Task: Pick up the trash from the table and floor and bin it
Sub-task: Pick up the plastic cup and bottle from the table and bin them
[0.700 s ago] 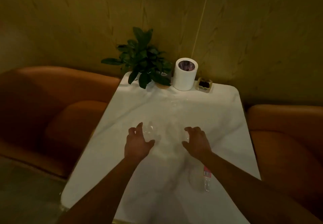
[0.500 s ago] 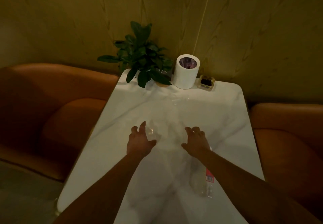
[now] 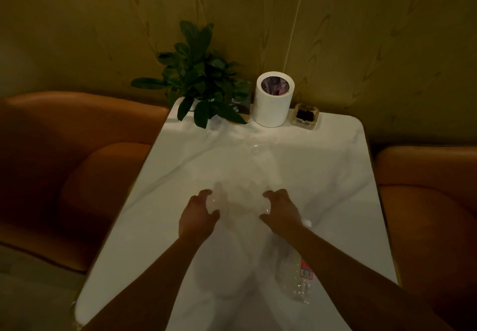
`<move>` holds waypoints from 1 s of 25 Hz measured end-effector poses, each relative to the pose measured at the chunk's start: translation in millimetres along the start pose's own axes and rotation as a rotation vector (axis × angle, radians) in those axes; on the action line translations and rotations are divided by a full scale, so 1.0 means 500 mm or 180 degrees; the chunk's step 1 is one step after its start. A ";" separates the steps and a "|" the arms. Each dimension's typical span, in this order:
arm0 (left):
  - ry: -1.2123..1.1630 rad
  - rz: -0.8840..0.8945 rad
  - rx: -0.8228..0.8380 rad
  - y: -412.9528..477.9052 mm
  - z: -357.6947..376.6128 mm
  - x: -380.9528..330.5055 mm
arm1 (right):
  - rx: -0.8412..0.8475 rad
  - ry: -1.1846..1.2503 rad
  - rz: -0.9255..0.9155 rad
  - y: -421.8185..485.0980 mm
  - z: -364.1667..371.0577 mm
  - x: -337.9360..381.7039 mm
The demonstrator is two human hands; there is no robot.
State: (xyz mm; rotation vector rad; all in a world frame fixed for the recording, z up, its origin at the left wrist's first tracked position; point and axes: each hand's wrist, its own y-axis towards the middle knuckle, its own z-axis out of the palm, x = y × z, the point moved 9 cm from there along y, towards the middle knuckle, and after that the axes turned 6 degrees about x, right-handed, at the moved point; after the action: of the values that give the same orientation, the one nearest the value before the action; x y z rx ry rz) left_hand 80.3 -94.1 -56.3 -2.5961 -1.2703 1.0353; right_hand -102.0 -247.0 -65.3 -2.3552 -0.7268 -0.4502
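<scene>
A crumpled piece of clear plastic (image 3: 240, 202) lies in the middle of the white marble table (image 3: 322, 175). My left hand (image 3: 197, 214) curls around its left edge, thumb and fingers closed on it. My right hand (image 3: 280, 209) grips its right edge the same way. A clear plastic bottle (image 3: 296, 276) with a red label lies on its side near the table's front, partly hidden under my right forearm. A small white round bin (image 3: 272, 108) with a liner stands at the back of the table. Further clear plastic glints (image 3: 255, 147) show between the hands and the bin.
A potted green plant (image 3: 201, 82) stands left of the bin, and a small glass ashtray (image 3: 305, 116) right of it. Orange upholstered seats (image 3: 77, 155) flank the table on both sides. A panelled wall closes off the back.
Both hands have closed in from the sides and their fingers have curled onto the clear plastic. The view has shifted slightly closer to the table.
</scene>
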 end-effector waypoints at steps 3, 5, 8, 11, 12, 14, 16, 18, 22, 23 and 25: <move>-0.2100 -0.0495 -0.0070 -0.042 -0.011 0.033 | -0.0240 0.1593 0.0142 -0.040 -0.028 -0.021; -0.3193 -0.0535 0.0003 -0.077 -0.019 0.024 | -0.0136 0.2214 0.0050 -0.073 -0.031 -0.020; -0.3807 -0.0303 0.0107 -0.116 -0.056 -0.015 | -0.0015 0.1790 -0.0428 -0.122 -0.049 0.011; -0.3741 -0.0033 0.0346 -0.144 -0.073 -0.066 | 0.0046 0.0789 -0.0930 -0.160 -0.061 0.065; -0.3604 0.0043 0.0409 -0.152 -0.074 -0.080 | 0.0027 0.0589 -0.1045 -0.169 -0.066 0.082; -0.3311 0.0147 0.0405 -0.163 -0.077 -0.097 | -0.0089 0.0387 -0.1164 -0.181 -0.078 0.104; -0.3156 0.0186 0.0344 -0.169 -0.086 -0.103 | -0.0172 0.0372 -0.1204 -0.191 -0.086 0.110; -0.3152 0.0211 0.0329 -0.171 -0.092 -0.098 | -0.0213 0.0364 -0.1241 -0.201 -0.088 0.107; -0.3555 0.0117 0.0207 -0.172 -0.096 -0.070 | -0.0410 0.1009 -0.1138 -0.212 -0.116 0.080; -0.3677 0.0037 0.0236 -0.172 -0.090 -0.065 | -0.0514 0.1673 -0.1034 -0.212 -0.131 0.065; -0.4129 -0.0172 0.0470 -0.172 -0.062 -0.069 | -0.0677 0.3205 -0.0780 -0.210 -0.144 0.033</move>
State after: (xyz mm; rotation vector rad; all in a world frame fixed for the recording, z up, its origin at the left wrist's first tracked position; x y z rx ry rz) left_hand 26.2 -55.8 15.4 -1.5891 -1.2159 2.8131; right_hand -161.3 -219.1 44.9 -1.8348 -0.4659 -1.7078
